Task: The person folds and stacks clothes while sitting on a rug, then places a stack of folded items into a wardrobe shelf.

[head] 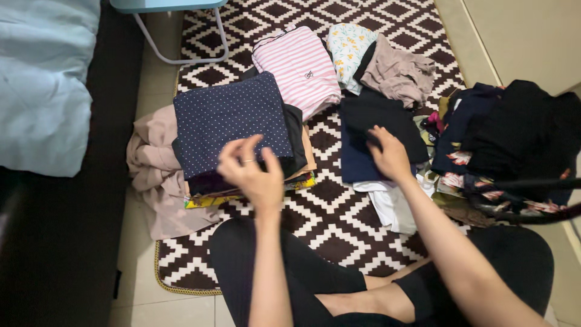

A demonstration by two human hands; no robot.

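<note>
The left hand was raised just above the near edge of a folded navy dotted garment, its fingers loosely curled and nothing gripped in them. That garment was laid on top of a stack of folded clothes on the patterned rug. The right hand was pressed down, fingers spread, on a dark folded garment just right of the stack, nothing being clasped. A pink striped top was seen beyond.
</note>
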